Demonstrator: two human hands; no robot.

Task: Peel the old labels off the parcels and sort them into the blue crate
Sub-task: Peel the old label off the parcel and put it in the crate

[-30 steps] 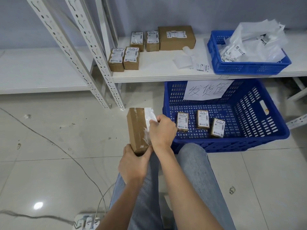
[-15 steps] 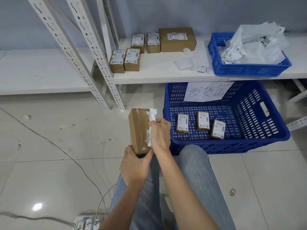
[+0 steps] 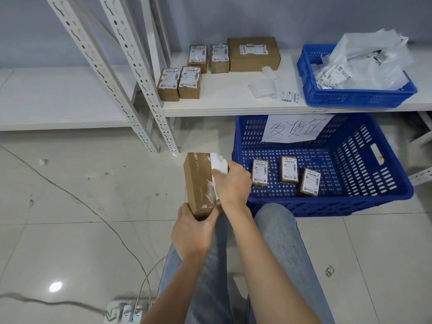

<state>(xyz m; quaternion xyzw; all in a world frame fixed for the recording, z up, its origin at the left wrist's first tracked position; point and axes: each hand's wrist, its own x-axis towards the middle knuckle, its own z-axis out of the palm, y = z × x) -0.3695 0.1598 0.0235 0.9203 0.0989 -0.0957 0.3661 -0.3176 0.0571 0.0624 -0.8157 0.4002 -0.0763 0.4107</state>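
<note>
My left hand [image 3: 191,232] grips the bottom end of a brown cardboard parcel [image 3: 197,183], held upright above my knees. My right hand [image 3: 232,182] pinches a white label [image 3: 218,163] that is partly peeled away from the parcel's right face. White scraps of label paper still cling to the cardboard. To the right, on the floor, stands the large blue crate [image 3: 383,192] with a handwritten paper sign. Three small labelled parcels [image 3: 288,169] lie on its bottom. Several more labelled parcels [image 3: 180,83] sit on the white shelf [image 3: 224,106] behind.
A smaller blue basket [image 3: 350,99] on the shelf holds white plastic mailers. Peeled label scraps [image 3: 264,87] lie on the shelf beside it. Slanted white shelf posts [image 3: 140,90] stand to the left. A cable [image 3: 112,225] and a power strip [image 3: 126,312] lie on the tiled floor.
My right hand has slid along the parcel's right face, dipping down and then back up, with the label in its fingers. The left hand and parcel have stayed almost still.
</note>
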